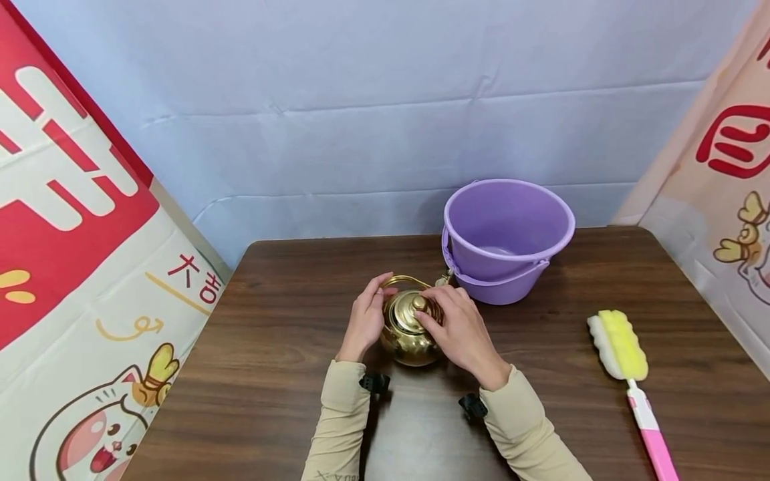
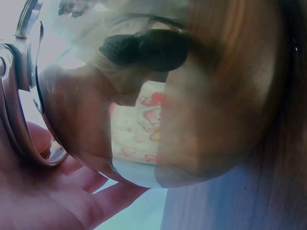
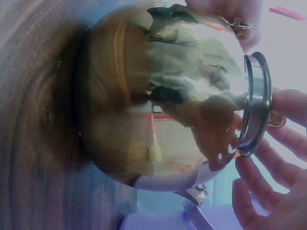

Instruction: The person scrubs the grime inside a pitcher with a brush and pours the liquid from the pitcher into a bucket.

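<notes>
A shiny brass kettle [image 1: 412,351] stands on the table in front of the person, its hoop handle [image 1: 410,278] tipped toward the back. My left hand [image 1: 363,317] holds the kettle's left side by the handle's end; in the left wrist view its fingers reach behind the round body. From the right, my right hand [image 1: 463,327] pinches the knob of the kettle's lid [image 1: 402,310] between thumb and fingers. In the right wrist view the lid [image 3: 258,103] is at the kettle's mouth, with the fingertips around its edge and knob. The right hand partly covers the spout side.
A purple bucket [image 1: 502,267] with its handle hanging down stands close behind the kettle to the right. At the right lies a brush [image 1: 628,354] with a yellow and white sponge head and pink handle. A pale cloth [image 1: 361,153] hangs behind the wooden table [image 1: 271,374].
</notes>
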Demonstrator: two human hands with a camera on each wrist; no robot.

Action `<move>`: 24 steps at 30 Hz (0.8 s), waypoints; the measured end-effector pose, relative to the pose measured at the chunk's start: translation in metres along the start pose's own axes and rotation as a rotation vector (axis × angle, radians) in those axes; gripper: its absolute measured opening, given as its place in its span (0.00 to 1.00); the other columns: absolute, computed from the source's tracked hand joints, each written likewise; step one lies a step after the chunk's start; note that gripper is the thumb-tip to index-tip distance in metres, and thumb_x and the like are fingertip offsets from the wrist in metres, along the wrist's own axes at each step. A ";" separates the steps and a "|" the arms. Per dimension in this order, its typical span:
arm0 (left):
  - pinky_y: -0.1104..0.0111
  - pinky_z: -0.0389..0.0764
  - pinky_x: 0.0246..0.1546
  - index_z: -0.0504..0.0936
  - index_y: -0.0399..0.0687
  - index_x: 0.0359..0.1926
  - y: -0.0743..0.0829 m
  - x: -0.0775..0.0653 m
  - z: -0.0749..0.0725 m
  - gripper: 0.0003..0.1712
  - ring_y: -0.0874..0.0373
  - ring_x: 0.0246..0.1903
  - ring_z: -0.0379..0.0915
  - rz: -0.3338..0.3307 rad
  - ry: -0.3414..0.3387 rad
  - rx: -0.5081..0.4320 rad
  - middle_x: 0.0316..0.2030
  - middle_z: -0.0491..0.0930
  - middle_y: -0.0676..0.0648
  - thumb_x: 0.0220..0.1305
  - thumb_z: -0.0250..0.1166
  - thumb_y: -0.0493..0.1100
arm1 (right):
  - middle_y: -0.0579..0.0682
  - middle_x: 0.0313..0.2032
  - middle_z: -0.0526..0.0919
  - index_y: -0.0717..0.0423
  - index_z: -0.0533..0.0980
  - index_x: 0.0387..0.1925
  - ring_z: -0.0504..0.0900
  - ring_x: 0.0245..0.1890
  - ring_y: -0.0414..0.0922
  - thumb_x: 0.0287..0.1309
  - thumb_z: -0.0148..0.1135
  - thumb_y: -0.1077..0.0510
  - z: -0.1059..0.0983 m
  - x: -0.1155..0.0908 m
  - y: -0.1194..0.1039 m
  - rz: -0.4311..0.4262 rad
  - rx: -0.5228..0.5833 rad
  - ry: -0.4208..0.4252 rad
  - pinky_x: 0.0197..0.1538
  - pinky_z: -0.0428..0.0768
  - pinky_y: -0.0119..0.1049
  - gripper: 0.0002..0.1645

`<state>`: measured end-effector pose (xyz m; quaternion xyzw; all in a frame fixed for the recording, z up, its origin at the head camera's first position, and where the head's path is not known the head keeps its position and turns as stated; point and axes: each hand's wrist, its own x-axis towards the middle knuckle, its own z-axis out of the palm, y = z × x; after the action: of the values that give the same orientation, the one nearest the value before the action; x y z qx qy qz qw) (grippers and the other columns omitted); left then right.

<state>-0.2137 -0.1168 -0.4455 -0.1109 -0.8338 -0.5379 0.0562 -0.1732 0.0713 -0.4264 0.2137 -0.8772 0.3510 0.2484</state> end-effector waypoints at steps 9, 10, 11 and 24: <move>0.52 0.71 0.60 0.72 0.54 0.64 0.001 -0.001 0.000 0.23 0.46 0.54 0.78 -0.011 0.005 -0.019 0.49 0.84 0.39 0.77 0.38 0.39 | 0.48 0.44 0.83 0.53 0.79 0.45 0.75 0.41 0.48 0.53 0.71 0.53 -0.004 -0.002 -0.001 0.007 -0.010 -0.025 0.46 0.72 0.41 0.18; 0.52 0.71 0.60 0.72 0.54 0.64 0.001 0.000 0.000 0.23 0.46 0.54 0.78 -0.009 0.004 -0.022 0.49 0.83 0.39 0.76 0.38 0.39 | 0.48 0.44 0.83 0.53 0.79 0.45 0.75 0.41 0.48 0.53 0.71 0.53 -0.005 -0.002 -0.001 0.011 -0.013 -0.026 0.46 0.72 0.41 0.18; 0.52 0.71 0.60 0.72 0.54 0.64 0.001 0.000 0.001 0.23 0.45 0.54 0.78 -0.009 0.005 -0.024 0.49 0.83 0.39 0.76 0.38 0.39 | 0.48 0.44 0.83 0.53 0.79 0.45 0.75 0.41 0.47 0.53 0.71 0.53 -0.006 -0.002 -0.001 0.017 -0.017 -0.026 0.46 0.72 0.41 0.18; 0.51 0.69 0.61 0.71 0.51 0.64 0.004 -0.001 0.000 0.23 0.41 0.57 0.75 -0.007 0.006 -0.007 0.49 0.83 0.36 0.76 0.39 0.38 | 0.48 0.45 0.82 0.53 0.79 0.43 0.77 0.44 0.49 0.50 0.73 0.53 -0.021 -0.003 0.001 0.033 -0.035 0.009 0.48 0.74 0.44 0.19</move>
<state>-0.2113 -0.1156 -0.4426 -0.1066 -0.8321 -0.5414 0.0568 -0.1659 0.0877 -0.4159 0.1931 -0.8854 0.3407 0.2502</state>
